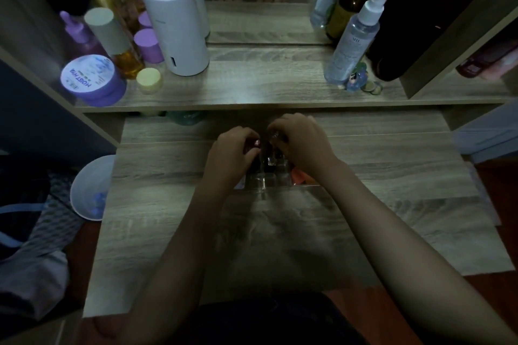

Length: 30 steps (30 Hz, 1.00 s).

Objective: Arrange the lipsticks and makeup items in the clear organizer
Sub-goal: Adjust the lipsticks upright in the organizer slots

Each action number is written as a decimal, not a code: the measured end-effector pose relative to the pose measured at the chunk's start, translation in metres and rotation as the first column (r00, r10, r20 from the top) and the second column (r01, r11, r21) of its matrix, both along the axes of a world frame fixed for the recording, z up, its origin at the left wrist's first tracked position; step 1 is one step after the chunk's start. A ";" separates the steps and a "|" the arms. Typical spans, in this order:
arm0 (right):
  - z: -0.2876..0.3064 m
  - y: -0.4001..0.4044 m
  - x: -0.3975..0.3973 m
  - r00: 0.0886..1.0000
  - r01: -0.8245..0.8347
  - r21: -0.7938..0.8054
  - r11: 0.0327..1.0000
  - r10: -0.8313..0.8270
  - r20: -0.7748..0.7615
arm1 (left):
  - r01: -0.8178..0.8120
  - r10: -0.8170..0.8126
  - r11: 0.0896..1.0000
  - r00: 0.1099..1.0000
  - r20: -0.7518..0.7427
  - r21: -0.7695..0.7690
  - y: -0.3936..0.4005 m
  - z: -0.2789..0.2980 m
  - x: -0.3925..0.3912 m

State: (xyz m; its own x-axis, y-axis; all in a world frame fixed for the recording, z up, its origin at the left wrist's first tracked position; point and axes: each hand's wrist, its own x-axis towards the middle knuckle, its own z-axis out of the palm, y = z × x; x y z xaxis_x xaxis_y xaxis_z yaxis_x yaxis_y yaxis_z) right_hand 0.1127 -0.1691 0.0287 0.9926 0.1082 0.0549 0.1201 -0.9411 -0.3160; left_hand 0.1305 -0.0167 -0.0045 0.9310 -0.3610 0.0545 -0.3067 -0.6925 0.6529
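A clear organizer (266, 180) with small square slots stands in the middle of the wooden desk, mostly covered by both hands. My left hand (231, 152) is closed on a dark lipstick tube (256, 144) with a red-and-white end, held over the organizer's left slots. My right hand (301, 141) pinches a small silvery-tipped makeup item (274, 136) above the back slots. An orange item (298, 176) shows in the organizer under my right wrist. The light is dim and the slot contents are hard to tell.
A raised shelf behind holds a purple jar (91, 80), a small yellow pot (150, 80), a white cylinder device (175, 25), amber and purple bottles, and spray bottles (354, 36) at right. A mirror stands at the back. A white bin (91, 187) sits left of the desk.
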 end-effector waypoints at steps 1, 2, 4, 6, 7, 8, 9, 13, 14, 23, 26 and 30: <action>0.000 0.000 0.000 1.000 0.001 0.004 1.000 -0.001 0.004 | -0.001 0.001 1.000 1.000 -0.004 0.002 0.000 0.000 0.000; 0.000 0.001 0.000 1.000 0.002 0.009 1.000 -0.002 0.006 | -0.001 0.001 1.000 1.000 -0.005 0.003 0.000 -0.001 0.000; 0.000 0.001 -0.001 1.000 0.007 0.013 1.000 -0.007 0.004 | -0.001 0.001 1.000 1.000 -0.005 -0.001 0.000 -0.001 0.000; 0.000 0.000 -0.002 1.000 0.010 0.017 1.000 -0.010 0.005 | 0.000 0.000 1.000 1.000 -0.007 -0.009 0.000 -0.001 0.000; 0.000 -0.001 -0.002 1.000 0.011 0.019 1.000 -0.011 0.005 | 0.001 -0.001 1.000 1.000 -0.007 -0.016 0.000 -0.001 0.000; 0.000 -0.002 -0.003 1.000 0.014 0.027 1.000 -0.014 0.002 | 0.001 -0.001 1.000 1.000 -0.005 -0.024 0.000 -0.001 0.000; -0.001 -0.002 -0.003 1.000 0.018 0.038 0.999 -0.018 -0.003 | 0.001 -0.001 0.999 1.000 -0.002 -0.032 0.000 -0.001 0.000; 0.000 -0.005 -0.004 0.999 0.021 0.082 0.996 -0.019 -0.026 | 0.001 -0.001 0.999 1.000 0.002 -0.045 -0.001 0.000 -0.001; 0.000 -0.005 -0.004 1.000 0.018 0.094 0.995 -0.015 -0.027 | 0.000 0.000 0.999 1.000 0.000 -0.052 -0.001 -0.001 0.000; 0.003 -0.014 -0.034 0.958 0.128 0.349 0.928 -0.207 0.200 | -0.111 0.105 0.983 0.993 -0.052 -0.145 0.021 -0.007 -0.014; -0.014 -0.008 -0.065 0.883 0.228 0.528 0.818 -0.403 0.242 | -0.174 0.153 0.968 0.980 -0.124 -0.181 0.033 -0.014 -0.032; -0.045 0.010 -0.080 0.935 0.279 0.512 0.813 -0.352 0.050 | -0.196 0.175 0.966 0.975 -0.136 -0.168 0.032 -0.024 -0.049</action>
